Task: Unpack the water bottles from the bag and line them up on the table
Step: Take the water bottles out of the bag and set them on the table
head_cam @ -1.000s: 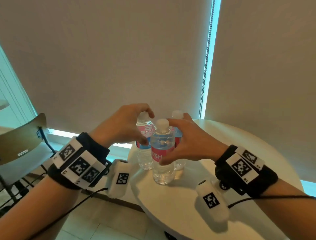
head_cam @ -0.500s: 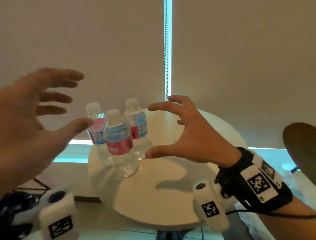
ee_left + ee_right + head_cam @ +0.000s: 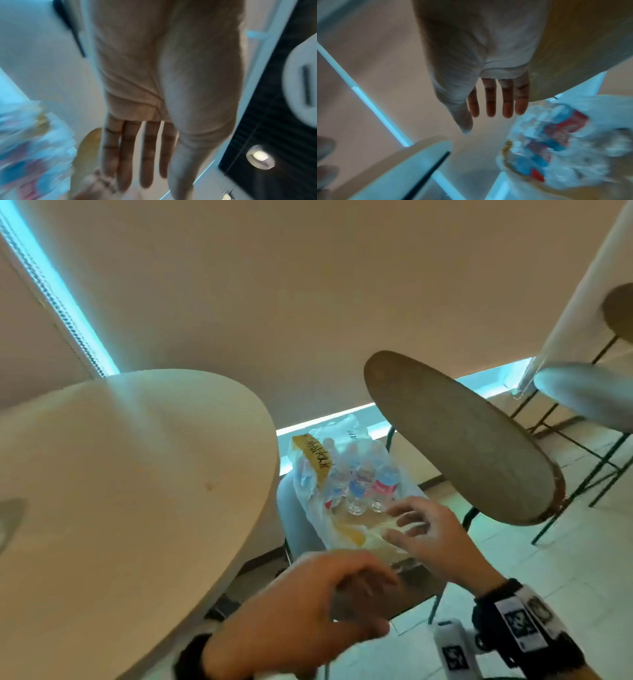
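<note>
A clear plastic bag with a yellow strip sits on a chair seat right of the round table. Several small water bottles with red and blue labels stand inside it. My right hand hovers open just in front of the bag, fingers spread, holding nothing. My left hand is lower and nearer, fingers loosely bent, empty. In the wrist views the left hand and the right hand show straight fingers, with the bag blurred beside them. The bottles set on the table are out of view.
A brown round chair back rises right of the bag. Another chair stands at the far right. Blinds cover the window behind. Pale tiled floor lies below on the right.
Both hands let go of the bottles on the table and swung right and down toward the bag on the chair. The view turned right, leaving the table's bottles out of frame.
</note>
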{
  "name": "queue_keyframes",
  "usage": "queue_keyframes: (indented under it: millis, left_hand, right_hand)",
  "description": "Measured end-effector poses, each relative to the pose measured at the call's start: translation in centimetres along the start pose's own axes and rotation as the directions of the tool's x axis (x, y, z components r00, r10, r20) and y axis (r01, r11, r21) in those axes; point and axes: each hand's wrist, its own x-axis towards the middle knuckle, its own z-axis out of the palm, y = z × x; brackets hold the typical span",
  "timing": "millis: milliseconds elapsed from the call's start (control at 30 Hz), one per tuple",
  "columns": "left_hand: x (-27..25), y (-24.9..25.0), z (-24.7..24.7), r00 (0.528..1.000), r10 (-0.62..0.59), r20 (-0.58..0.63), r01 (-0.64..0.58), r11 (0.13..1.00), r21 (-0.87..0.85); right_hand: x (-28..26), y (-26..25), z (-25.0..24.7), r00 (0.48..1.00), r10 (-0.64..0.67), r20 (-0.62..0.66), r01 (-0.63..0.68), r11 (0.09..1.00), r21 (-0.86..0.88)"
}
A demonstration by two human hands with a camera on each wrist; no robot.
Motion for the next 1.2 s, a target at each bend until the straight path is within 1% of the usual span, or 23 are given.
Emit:
queue_keyframes:
  millis: [67,100,133,167,200,267,300,333,367,400,467,567,600,733,800,900,1000,1033,1100,1167,1200]
  left_hand:
    - [3.9,-2.2,1.3,0.994,-0.024,-0.105,0.022,0.999,-0.027]
    - [6.3,-3.4,2.1,0.981,-0.07,-0.179,0.064,0.997,-0.037]
    - [9.6,-4.7,3.3,0.961,-0.12,-0.25,0.102,0.991,-0.083]
    - [12.3,-6.2,4.1,0.933,-0.177,-0.314,0.144,0.981,-0.128]
    - [14.9,-7.4,4.6,0.894,-0.222,-0.389,0.171,0.972,-0.161]
    - [19.5,-9.8,5.1,0.788,-0.29,-0.542,0.214,0.956,-0.2]
    - [21.2,-10.6,5.1,0.741,-0.301,-0.6,0.233,0.954,-0.191]
    - [22.7,-11.3,5.1,0.704,-0.292,-0.647,0.234,0.956,-0.177]
    - [23.8,-11.4,5.1,0.681,-0.282,-0.676,0.228,0.959,-0.17]
    - [24.6,-11.2,5.1,0.667,-0.267,-0.696,0.217,0.963,-0.161]
    - [25.8,-10.7,5.0,0.653,-0.238,-0.719,0.229,0.967,-0.112]
    - [27.0,-10.7,4.7,0.671,-0.2,-0.714,0.318,0.948,0.033]
    - [27.2,-10.7,4.5,0.672,-0.192,-0.715,0.328,0.943,0.055]
    - [27.8,-11.3,3.8,0.652,-0.131,-0.747,0.331,0.936,0.124]
    - [27.8,-11.7,3.8,0.658,-0.107,-0.746,0.337,0.927,0.164]
    - [27.6,-11.6,3.8,0.679,-0.096,-0.727,0.314,0.934,0.17]
    - [27.2,-11.3,4.0,0.695,-0.099,-0.712,0.269,0.955,0.129]
    - [27.0,-11.1,4.0,0.693,-0.091,-0.715,0.25,0.961,0.12]
    - [26.2,-10.5,3.9,0.664,-0.053,-0.745,0.198,0.974,0.108]
    - [24.7,-8.9,3.7,0.617,-0.002,-0.787,0.129,0.987,0.099]
    - [23.7,-7.9,3.5,0.592,0.033,-0.805,0.096,0.989,0.111]
  right_hand:
    - [1.3,3.1,0.3,0.996,0.089,-0.03,-0.089,0.996,-0.019]
    - [2.1,4.4,0.3,0.991,0.124,-0.049,-0.125,0.992,-0.025]
    - [3.0,5.6,0.4,0.985,0.158,-0.066,-0.161,0.986,-0.043]
    - [4.1,6.5,0.6,0.978,0.191,-0.081,-0.196,0.979,-0.06]
    - [5.1,7.2,0.9,0.97,0.223,-0.098,-0.231,0.97,-0.08]
    - [7.4,8.2,1.6,0.959,0.248,-0.139,-0.259,0.964,-0.066]
    - [8.6,8.6,2.1,0.953,0.253,-0.168,-0.263,0.964,-0.04]
    - [9.7,8.9,2.5,0.945,0.266,-0.188,-0.275,0.961,-0.021]
    - [10.8,9.1,2.8,0.939,0.273,-0.208,-0.282,0.959,-0.014]
    - [11.8,9.4,3.2,0.935,0.276,-0.222,-0.285,0.958,-0.012]
    - [13.5,9.7,3.6,0.931,0.271,-0.245,-0.279,0.96,0.004]
    - [15.1,9.7,3.8,0.93,0.247,-0.274,-0.266,0.963,-0.034]
    - [15.5,9.9,3.8,0.93,0.242,-0.276,-0.267,0.962,-0.055]
    - [16.5,11.0,3.7,0.929,0.217,-0.299,-0.231,0.973,-0.013]
    - [16.9,11.7,3.7,0.933,0.202,-0.297,-0.204,0.979,0.022]
    - [17.0,12.2,3.6,0.942,0.171,-0.288,-0.16,0.985,0.061]
    - [16.0,12.4,3.5,0.952,0.073,-0.298,-0.068,0.997,0.029]
    - [15.5,12.1,3.3,0.954,0.036,-0.298,-0.039,0.999,-0.003]
    - [14.2,11.2,2.7,0.953,-0.026,-0.301,0.009,0.998,-0.059]
    - [12.6,9.8,1.4,0.949,-0.096,-0.3,0.076,0.994,-0.075]
    - [11.6,8.3,0.2,0.947,-0.13,-0.293,0.108,0.99,-0.088]
